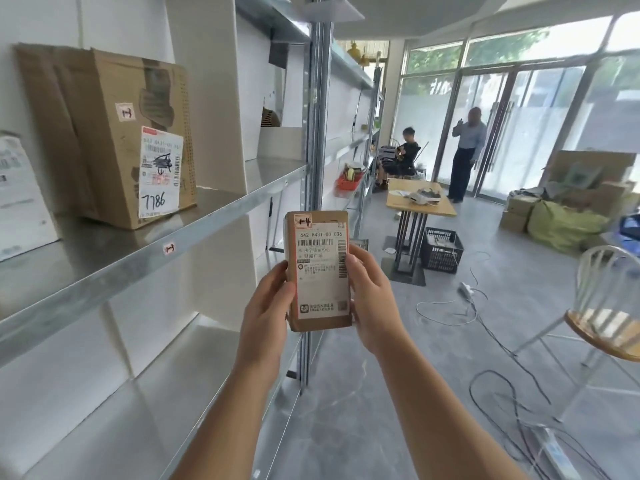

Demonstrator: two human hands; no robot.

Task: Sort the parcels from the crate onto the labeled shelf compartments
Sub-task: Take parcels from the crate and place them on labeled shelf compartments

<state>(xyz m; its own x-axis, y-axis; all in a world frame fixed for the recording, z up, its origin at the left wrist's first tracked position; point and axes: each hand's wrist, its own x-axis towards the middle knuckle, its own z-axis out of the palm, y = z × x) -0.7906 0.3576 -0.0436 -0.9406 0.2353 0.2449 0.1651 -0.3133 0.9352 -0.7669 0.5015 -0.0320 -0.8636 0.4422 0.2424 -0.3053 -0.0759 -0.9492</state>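
Wooden table [415,207], white chair [604,330], power strip [465,289], green sack [561,226], seated person [407,150], standing person [465,150]

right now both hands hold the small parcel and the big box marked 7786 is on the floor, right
No: the head view shows the box marked 7786 standing on the metal shelf instead. The left hand and right hand do hold the small parcel.

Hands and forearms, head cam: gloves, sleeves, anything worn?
Nothing worn that shows. Left hand and right hand are ungloved, no rings visible. Left forearm and right forearm are bare to the frame's bottom edge: no sleeve, watch or band in view.
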